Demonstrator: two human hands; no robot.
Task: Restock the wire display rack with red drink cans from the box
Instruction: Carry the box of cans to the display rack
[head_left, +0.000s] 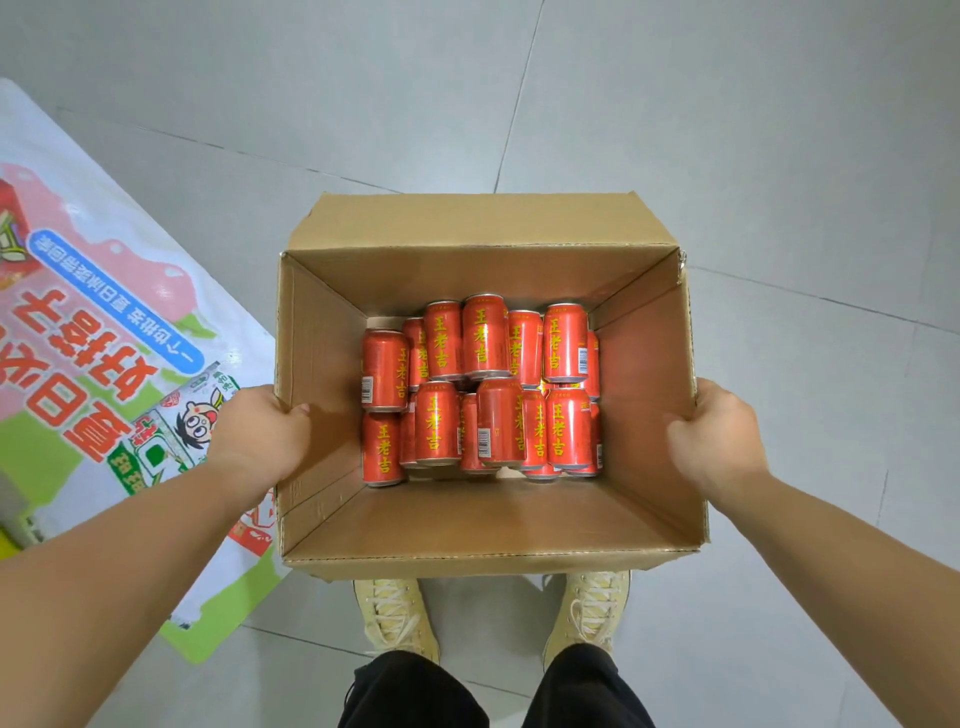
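An open brown cardboard box (483, 519) is in the middle of the view, above the grey floor. Several red drink cans (483, 384) with yellow characters lie on their sides in its bottom, piled in two rough rows. My left hand (260, 431) grips the box's left wall, thumb hooked over the rim. My right hand (717, 431) grips the right wall the same way. The wire display rack is not in view.
A large printed poster (104, 364) with pink, green and red graphics lies on the floor at the left, partly under the box's left side. My two feet in pale yellow sneakers (395, 618) stand just below the box. Grey floor tiles (727, 130) stretch ahead and to the right.
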